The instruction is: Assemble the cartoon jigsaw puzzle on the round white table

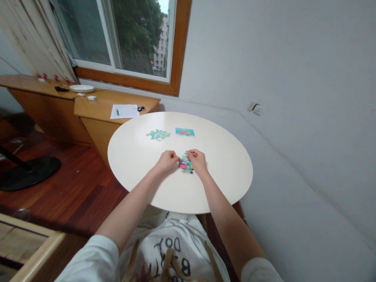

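A small, partly joined colourful jigsaw point(185, 164) lies in the middle of the round cream table point(223, 172). My left hand point(167, 160) rests at its left edge with the fingers curled in; whether it pinches a piece is hidden. My right hand point(197, 160) sits on the puzzle's right side, fingers bent down and pressed onto it. A heap of loose green pieces point(158, 134) lies farther back on the table, left of a small blue picture card point(185, 132).
A wooden cabinet point(96, 117) behind the table carries a sheet of paper point(124, 111), a pen and a white plate point(81, 88). A window stands above it. A black round stand base point(29, 172) sits on the wooden floor at left. Grey walls close the right side.
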{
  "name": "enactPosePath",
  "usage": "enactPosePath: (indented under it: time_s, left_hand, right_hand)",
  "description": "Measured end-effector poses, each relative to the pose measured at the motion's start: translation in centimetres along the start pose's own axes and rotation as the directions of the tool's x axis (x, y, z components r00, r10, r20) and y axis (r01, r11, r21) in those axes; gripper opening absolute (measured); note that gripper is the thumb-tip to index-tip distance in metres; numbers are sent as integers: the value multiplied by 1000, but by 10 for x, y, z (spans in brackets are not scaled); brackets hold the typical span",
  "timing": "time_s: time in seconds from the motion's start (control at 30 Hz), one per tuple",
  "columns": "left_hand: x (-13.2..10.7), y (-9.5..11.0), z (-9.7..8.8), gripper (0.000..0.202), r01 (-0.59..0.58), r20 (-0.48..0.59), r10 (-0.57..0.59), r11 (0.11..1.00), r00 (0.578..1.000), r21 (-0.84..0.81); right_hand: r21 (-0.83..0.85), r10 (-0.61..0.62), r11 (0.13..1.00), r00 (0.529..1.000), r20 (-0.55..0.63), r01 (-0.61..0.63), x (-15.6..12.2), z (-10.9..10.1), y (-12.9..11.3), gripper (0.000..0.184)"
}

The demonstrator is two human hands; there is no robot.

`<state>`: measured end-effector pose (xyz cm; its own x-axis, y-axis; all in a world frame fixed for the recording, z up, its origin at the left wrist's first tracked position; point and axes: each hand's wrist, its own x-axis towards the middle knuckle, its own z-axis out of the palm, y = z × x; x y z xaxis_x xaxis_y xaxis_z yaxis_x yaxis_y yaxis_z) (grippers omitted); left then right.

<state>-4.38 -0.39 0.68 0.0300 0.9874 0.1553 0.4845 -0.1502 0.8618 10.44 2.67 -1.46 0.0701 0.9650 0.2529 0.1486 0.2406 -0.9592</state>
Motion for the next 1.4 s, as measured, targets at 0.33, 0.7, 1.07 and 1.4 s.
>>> enactPosePath:
  time_s: [0.33, 0.7, 1.07, 1.4]
  left_hand:
    - [-2, 1, 1, 15, -30, 43, 26, 993, 999, 115]
    - [-4, 0, 3, 13, -21, 38, 14, 981, 999, 191]
    - [-6, 7, 3, 13, -4, 14, 0, 961, 1000, 275]
    - [-8, 8, 4, 13, -1, 8, -2, 939, 1000, 345]
  right_hand:
    - [2, 19, 1000, 999, 25, -19, -3, 0, -4, 15]
    - [2, 32, 999, 999, 29, -32, -3, 1, -2, 12]
    - [-16, 13, 1000, 999, 48, -12, -3, 1, -2, 11]
    - [-28, 19, 999, 999, 45, -18, -2, 1, -1, 12]
